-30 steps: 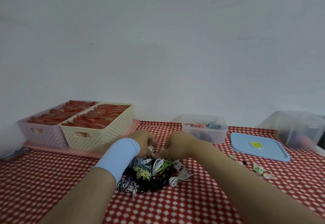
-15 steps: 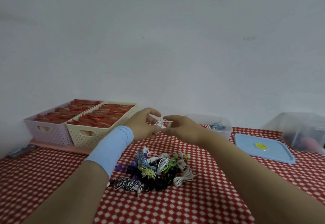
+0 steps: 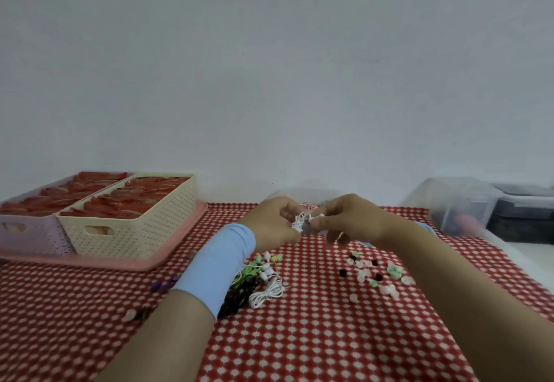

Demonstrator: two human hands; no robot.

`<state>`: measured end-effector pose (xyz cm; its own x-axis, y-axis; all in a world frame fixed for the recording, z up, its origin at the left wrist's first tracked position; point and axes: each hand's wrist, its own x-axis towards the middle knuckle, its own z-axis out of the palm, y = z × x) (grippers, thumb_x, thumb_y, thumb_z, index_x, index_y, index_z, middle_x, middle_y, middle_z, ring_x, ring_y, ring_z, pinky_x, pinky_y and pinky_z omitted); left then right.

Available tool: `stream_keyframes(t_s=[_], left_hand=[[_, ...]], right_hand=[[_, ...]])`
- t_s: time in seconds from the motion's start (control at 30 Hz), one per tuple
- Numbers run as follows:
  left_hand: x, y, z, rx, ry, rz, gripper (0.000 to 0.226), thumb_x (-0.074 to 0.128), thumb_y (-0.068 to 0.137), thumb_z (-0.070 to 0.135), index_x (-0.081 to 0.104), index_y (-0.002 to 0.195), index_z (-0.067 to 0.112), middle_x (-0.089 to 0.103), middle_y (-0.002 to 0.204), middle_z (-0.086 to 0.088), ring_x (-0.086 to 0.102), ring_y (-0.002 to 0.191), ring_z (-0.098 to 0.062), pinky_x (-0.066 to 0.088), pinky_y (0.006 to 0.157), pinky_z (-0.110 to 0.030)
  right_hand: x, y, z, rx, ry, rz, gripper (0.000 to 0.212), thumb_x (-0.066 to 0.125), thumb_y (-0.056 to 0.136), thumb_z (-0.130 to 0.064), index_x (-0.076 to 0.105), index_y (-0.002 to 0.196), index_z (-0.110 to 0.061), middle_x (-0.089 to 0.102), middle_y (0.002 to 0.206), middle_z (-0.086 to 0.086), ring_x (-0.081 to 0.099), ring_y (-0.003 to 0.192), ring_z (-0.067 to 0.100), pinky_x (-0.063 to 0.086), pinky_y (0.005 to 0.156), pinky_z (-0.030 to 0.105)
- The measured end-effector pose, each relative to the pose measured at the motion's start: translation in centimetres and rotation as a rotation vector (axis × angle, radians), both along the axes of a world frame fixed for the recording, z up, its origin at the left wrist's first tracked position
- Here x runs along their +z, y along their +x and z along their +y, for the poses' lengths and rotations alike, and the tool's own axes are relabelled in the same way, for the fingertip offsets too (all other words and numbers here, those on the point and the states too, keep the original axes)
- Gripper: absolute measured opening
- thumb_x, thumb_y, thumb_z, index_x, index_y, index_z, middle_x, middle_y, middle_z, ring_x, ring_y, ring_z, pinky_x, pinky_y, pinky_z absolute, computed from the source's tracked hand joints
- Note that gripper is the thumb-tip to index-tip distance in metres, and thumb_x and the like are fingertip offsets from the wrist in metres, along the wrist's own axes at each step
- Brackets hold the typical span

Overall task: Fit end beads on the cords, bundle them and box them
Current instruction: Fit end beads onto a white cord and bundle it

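My left hand (image 3: 274, 222) and my right hand (image 3: 347, 221) are raised above the table, fingertips almost meeting, and pinch a small white cord bundle (image 3: 300, 222) between them. A blue wristband covers my left wrist. Below my left forearm lies the pile of coiled cords (image 3: 254, 282) in white, green and black, partly hidden by the arm. Loose end beads (image 3: 374, 273) in pink, green and black are scattered on the cloth under my right hand.
A cream basket (image 3: 141, 225) and a lilac basket (image 3: 27, 231) of red items stand on a pink tray (image 3: 168, 249) at the left. Clear plastic boxes (image 3: 455, 204) stand at the far right. A red-and-white dotted cloth (image 3: 299, 336) covers the table.
Both hands lifted a white cord bundle off the pile and now hold it up between them. The view swung right, so the beads now show and the blue lid is hidden.
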<state>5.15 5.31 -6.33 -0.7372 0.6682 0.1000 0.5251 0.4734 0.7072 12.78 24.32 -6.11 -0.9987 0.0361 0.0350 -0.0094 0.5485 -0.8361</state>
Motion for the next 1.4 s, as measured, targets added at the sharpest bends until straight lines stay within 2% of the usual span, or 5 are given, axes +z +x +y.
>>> stream_keyframes(t_s=[0.27,0.5,0.77,1.0,1.4], left_hand=[[-3.9,2.0,4.6,-0.09,-0.227,0.009,0.052,0.067,0.083,0.015,0.045,0.127,0.034,0.053,0.09,0.012,0.053,0.076,-0.004,0.039,0.064,-0.021],[-4.9,1.8,4.2,-0.075,-0.384,0.069,0.042,0.062,0.087,0.024,0.056,0.126,0.036,0.059,0.121,0.008,0.056,0.097,-0.011,0.042,0.081,-0.024],[-4.3,1.0,4.6,0.008,-0.396,0.112,0.037,0.044,0.099,0.048,0.072,0.09,0.026,0.069,0.097,0.007,0.062,0.089,-0.014,0.047,0.083,-0.031],[-3.7,0.9,6.2,-0.08,-0.411,0.132,0.025,0.06,0.094,0.035,0.073,0.115,0.03,0.065,0.126,0.012,0.058,0.112,-0.01,0.038,0.092,-0.021],[-6.3,0.6,5.9,0.045,0.253,-0.213,0.012,0.066,0.092,0.025,0.072,0.102,0.02,0.077,0.088,0.011,0.069,0.087,0.002,0.049,0.086,-0.017]], right_hand=[[-3.1,1.9,4.0,-0.051,0.14,-0.132,0.015,0.079,0.087,-0.021,0.078,0.092,-0.007,0.074,0.073,0.006,0.063,0.055,0.017,0.047,0.05,0.025],[-3.7,0.7,3.5,0.008,0.402,-0.149,0.012,0.079,0.084,-0.043,0.082,0.091,-0.034,0.074,0.082,-0.021,0.064,0.08,-0.001,0.046,0.077,0.022],[-2.7,0.9,5.1,-0.077,0.434,0.005,0.019,0.073,0.091,-0.019,0.077,0.088,-0.037,0.074,0.095,-0.019,0.066,0.089,-0.001,0.047,0.078,0.013],[-4.1,0.5,4.4,-0.063,0.58,-0.065,0.015,0.078,0.086,-0.022,0.082,0.098,-0.031,0.075,0.094,-0.02,0.066,0.087,-0.001,0.053,0.085,0.02],[-4.2,0.4,5.0,-0.15,0.262,0.028,0.005,0.073,0.091,-0.015,0.077,0.091,-0.018,0.077,0.08,0.0,0.07,0.058,0.014,0.053,0.055,0.021]])
